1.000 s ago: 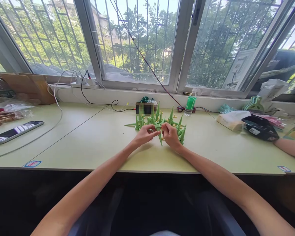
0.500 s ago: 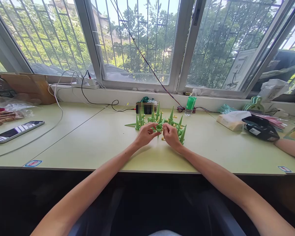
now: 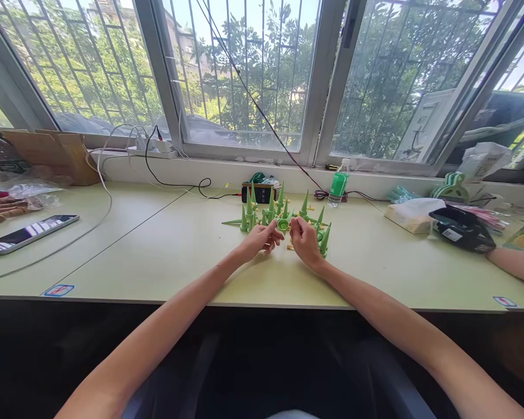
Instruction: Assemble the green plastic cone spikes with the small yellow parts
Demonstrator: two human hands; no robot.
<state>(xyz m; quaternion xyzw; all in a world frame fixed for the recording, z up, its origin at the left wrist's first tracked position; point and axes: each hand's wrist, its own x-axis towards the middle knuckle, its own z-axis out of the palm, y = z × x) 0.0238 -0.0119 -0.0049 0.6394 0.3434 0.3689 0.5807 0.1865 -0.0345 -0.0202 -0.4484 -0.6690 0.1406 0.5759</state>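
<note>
The head view shows both bare hands close together over the middle of the table (image 3: 157,256), nearer its back edge than its front one. The right hand (image 3: 304,238) is closed, thumb and forefinger pinched at the right side of a green ring-mouthed piece (image 3: 283,224), whose round opening faces the person. The left hand (image 3: 259,240) is partly open, its fingers loosely bent and tips at the piece's left side; whether they touch it cannot be told.

Just behind the hands stand green spikes (image 3: 304,205), with small yellow parts (image 3: 311,208) among them; one group sits close beside the right wrist. A black-screened device (image 3: 262,195) stands behind the spikes, and a green-labelled bottle (image 3: 338,187) is by the table's back edge.

Toward the front edge, open tabletop lies before both hands. To the left, room runs as far as a white cable (image 3: 107,201) and a phone (image 3: 30,234) near the left side. To the right it reaches a tissue box (image 3: 408,220), a black package (image 3: 461,228) and another person's forearm (image 3: 517,265).
</note>
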